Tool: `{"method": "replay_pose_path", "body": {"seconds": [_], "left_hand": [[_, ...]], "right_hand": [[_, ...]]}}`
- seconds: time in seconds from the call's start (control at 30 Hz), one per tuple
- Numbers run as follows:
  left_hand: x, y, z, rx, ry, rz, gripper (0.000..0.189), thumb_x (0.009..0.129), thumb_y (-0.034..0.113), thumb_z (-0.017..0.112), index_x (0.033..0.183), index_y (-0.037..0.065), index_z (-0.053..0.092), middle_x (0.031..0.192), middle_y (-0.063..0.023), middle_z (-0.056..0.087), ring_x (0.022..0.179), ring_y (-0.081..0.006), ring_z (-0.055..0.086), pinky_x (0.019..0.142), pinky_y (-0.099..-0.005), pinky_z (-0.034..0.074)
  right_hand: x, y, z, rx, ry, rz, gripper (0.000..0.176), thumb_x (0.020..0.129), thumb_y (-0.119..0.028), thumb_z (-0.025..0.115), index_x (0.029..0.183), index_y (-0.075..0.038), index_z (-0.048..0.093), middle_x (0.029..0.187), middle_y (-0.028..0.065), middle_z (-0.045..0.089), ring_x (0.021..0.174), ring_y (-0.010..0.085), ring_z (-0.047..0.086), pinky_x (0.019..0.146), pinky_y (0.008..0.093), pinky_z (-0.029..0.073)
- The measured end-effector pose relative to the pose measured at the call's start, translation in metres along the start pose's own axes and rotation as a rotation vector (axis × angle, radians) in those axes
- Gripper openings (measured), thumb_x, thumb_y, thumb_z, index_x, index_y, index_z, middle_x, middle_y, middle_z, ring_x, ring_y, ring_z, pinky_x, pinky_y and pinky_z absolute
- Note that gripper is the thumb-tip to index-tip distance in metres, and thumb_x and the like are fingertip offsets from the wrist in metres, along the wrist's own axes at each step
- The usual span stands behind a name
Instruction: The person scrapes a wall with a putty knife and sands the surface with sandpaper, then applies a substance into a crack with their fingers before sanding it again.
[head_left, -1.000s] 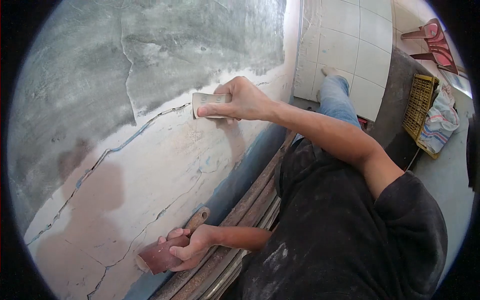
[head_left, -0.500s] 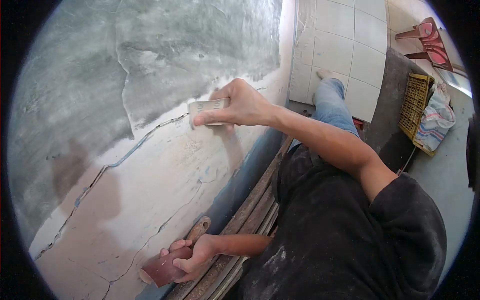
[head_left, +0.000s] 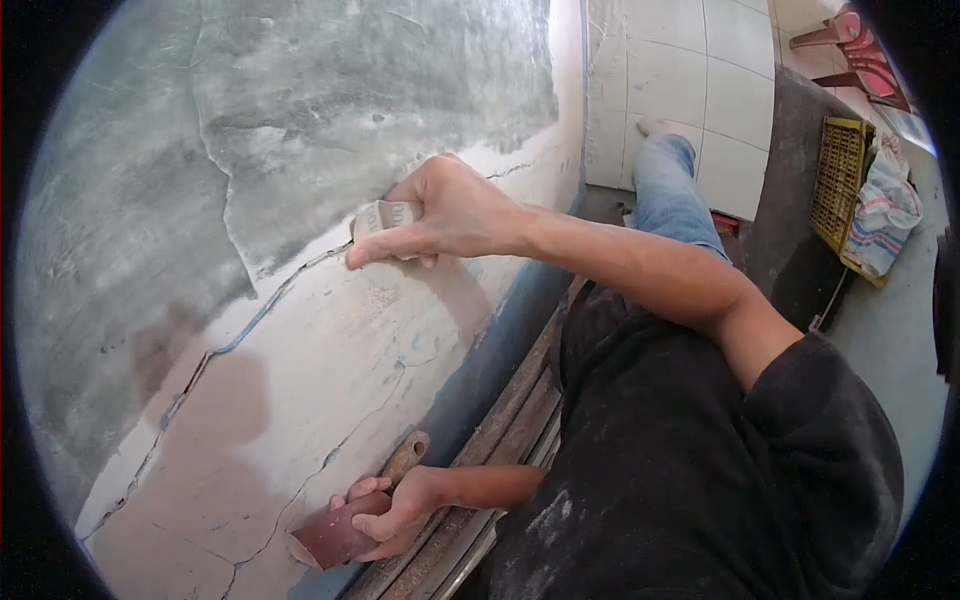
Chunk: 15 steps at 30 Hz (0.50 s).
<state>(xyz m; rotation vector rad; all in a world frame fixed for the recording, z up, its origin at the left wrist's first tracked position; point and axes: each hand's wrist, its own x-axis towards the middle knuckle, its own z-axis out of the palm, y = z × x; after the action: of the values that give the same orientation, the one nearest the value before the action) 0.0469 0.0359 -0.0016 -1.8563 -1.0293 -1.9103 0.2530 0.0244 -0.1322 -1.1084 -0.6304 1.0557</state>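
Note:
My right hand (head_left: pixel 450 215) pinches a folded piece of sandpaper (head_left: pixel 385 217), pale backing outward with printed numbers. It presses the paper to the wall (head_left: pixel 350 330) along a long crack (head_left: pixel 240 335), where white plaster meets grey. Lower down, my left hand (head_left: pixel 405 510) is closed around a wooden-handled scraper (head_left: pixel 405 455) and a reddish-brown sheet (head_left: pixel 338 535) that looks like sandpaper. How the sheet and scraper fit together is hidden by the fingers. Thinner cracks (head_left: pixel 330 458) run through the white area near this hand.
Long rusty bars (head_left: pixel 490 430) lie along the wall's foot, beside my torso. On the right stand a yellow plastic crate (head_left: pixel 838 185) and a white sack (head_left: pixel 885 210). Red plastic chairs (head_left: pixel 865 60) are at the far right. Pale tiles (head_left: pixel 665 80) cover the floor ahead.
My right hand has slid the sandpaper a little left and down along the crack, and the paper now bends more. The left hand keeps its hold. The view has shifted slightly.

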Motion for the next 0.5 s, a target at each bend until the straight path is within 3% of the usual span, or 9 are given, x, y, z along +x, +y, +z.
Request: {"method": "replay_pose_path", "body": {"seconds": [0.13,0.37,0.5], "left_hand": [[0.001,0.001,-0.001,0.03,-0.021,-0.007,0.044,0.077,0.02,0.046,0.108,-0.012,0.043,0.086,-0.0222,0.059,0.044,-0.015,0.045,0.036,-0.0239,0.033],[0.001,-0.001,0.0,0.003,-0.026,0.014,0.044,0.077,0.02,0.048,0.107,-0.011,0.042,0.084,-0.0227,0.06,0.044,-0.016,0.045,0.036,-0.0246,0.032],[0.002,-0.001,0.001,-0.048,0.012,0.015,0.041,0.076,0.021,0.051,0.101,-0.01,0.043,0.081,-0.0249,0.061,0.043,-0.0175,0.046,0.035,-0.0252,0.033]], "right_hand": [[0.005,0.045,-0.001,0.063,0.083,-0.028,0.055,0.068,-0.056,0.076,0.056,-0.003,0.064,0.047,0.0011,0.054,0.043,0.0083,0.052,0.038,0.0223,0.037],[0.002,0.016,0.001,0.072,0.027,-0.024,0.051,0.074,-0.052,0.073,0.065,-0.003,0.067,0.05,0.0017,0.056,0.042,0.0089,0.051,0.039,0.0234,0.036],[0.001,0.044,-0.009,0.027,0.044,-0.035,0.046,0.079,-0.048,0.071,0.067,-0.004,0.068,0.052,0.0003,0.055,0.044,0.0078,0.05,0.039,0.0223,0.037]]}}
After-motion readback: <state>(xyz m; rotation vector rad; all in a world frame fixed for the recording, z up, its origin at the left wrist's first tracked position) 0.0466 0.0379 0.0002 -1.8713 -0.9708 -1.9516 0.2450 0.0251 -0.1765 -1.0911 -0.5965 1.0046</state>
